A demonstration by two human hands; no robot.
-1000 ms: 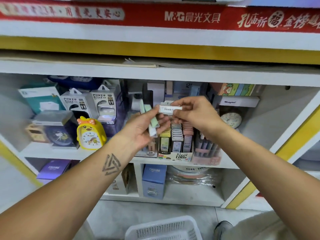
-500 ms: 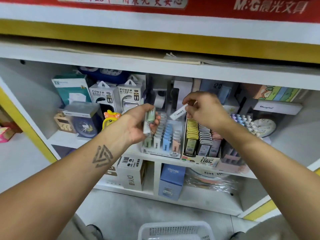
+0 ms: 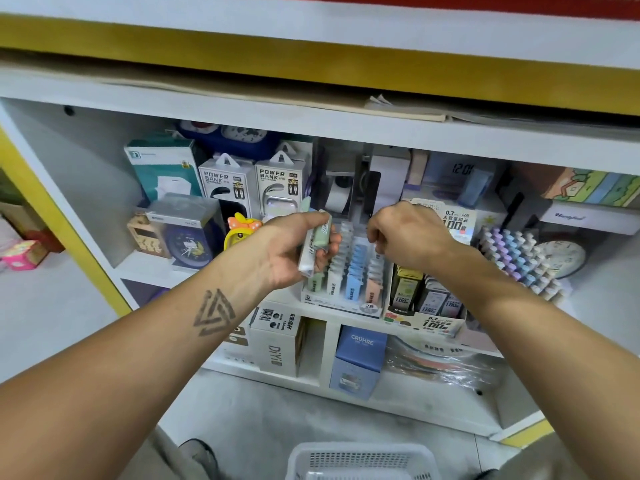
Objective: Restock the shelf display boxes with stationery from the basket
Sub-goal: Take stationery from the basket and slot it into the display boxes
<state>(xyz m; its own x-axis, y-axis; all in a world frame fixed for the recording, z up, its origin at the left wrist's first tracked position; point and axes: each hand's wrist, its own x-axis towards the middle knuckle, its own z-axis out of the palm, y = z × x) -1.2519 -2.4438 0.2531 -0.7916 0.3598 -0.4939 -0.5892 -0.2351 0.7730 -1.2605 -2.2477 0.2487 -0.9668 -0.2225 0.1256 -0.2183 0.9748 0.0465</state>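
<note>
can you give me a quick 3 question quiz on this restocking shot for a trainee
1. Which hand grips the spare pastel lead cases?
2. True or false: the white basket sits on the shelf next to the power bank boxes.
3. The right hand is over which display box? A) the 2B box of pastel cases B) the yellow duck clock C) the blue CRUHRE box

Key
1. The left hand, holding a green and a white case.
2. False; it is low at the frame's bottom edge, below the shelves.
3. A, the 2B display box.
</note>
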